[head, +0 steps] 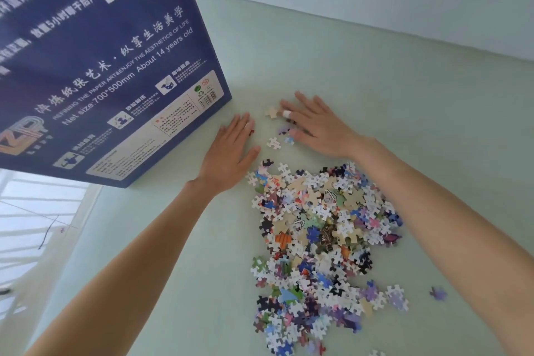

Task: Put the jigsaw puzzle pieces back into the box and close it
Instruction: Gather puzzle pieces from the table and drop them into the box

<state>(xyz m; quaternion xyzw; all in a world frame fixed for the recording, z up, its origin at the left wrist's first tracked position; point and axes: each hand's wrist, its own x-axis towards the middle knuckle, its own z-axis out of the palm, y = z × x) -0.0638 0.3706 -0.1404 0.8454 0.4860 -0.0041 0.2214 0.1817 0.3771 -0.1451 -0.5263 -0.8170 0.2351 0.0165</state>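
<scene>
A: Pieces (320,243) — any boxed?

B: None that I can see. The heap runs from frame centre to the bottom edge, long axis near vertical; the box (115,66) sits upper left, printed face showing.

A: Hands?

B: Left hand (229,153) flat, holding nothing; right hand (315,127) spread over a few strays (274,142) — gathering left.

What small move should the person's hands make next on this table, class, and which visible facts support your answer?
Probably sweep the stray pieces toward the main pile. Both the left hand and right hand lie flat and open on the table, flanking those few loose pieces, while most pieces already sit heaped nearer the person. The blue box stands beside the left hand.
</scene>
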